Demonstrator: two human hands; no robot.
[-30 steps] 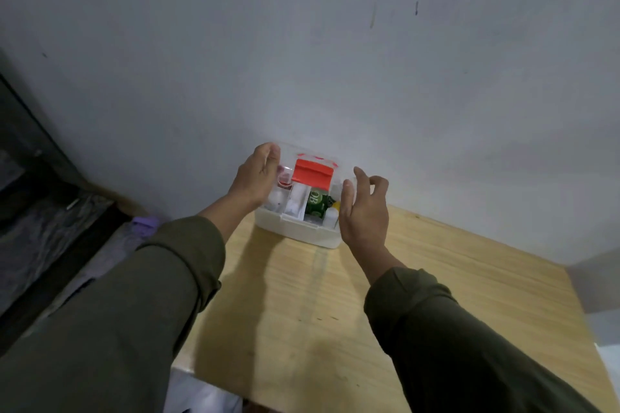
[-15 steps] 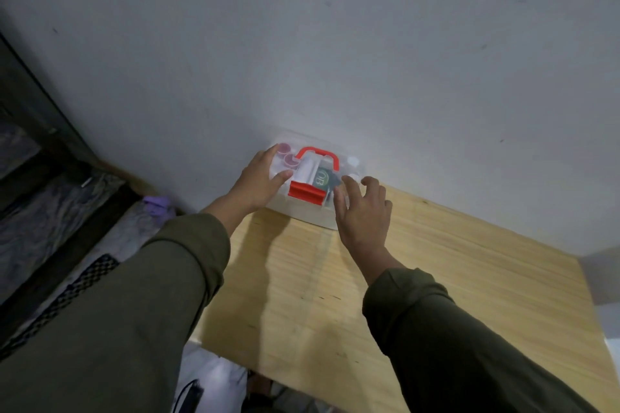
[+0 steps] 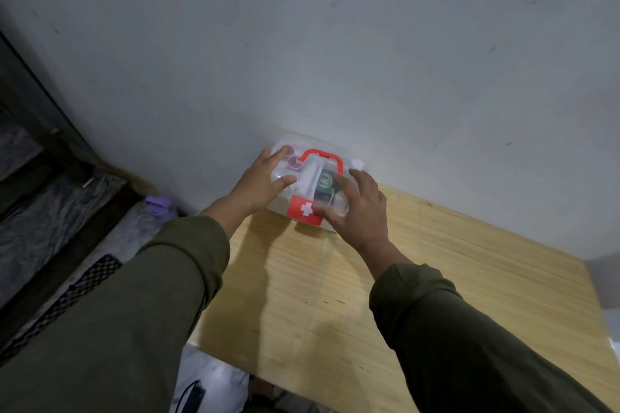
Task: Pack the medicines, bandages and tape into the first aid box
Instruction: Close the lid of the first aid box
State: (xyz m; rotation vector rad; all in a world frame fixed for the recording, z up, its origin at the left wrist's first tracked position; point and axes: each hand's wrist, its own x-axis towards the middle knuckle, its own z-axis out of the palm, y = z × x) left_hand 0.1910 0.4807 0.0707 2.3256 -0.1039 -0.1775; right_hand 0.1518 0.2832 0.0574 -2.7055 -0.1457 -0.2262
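Note:
The first aid box stands at the far left corner of the wooden table, against the wall. Its clear lid is down, with a red handle on top and a red latch with a white cross at the front. Through the lid I see a green packet, a white roll and pink-capped bottles. My left hand lies flat on the lid's left side. My right hand presses on the lid's right front, thumb by the latch.
A grey wall rises right behind the box. Left of the table lie a dark patterned surface and a purple object. A white thing and a dark cable lie below the table's near edge.
The clear lid has come down over the box from upright. Both hands moved from the box's sides onto the lid, and the red latch now faces the front.

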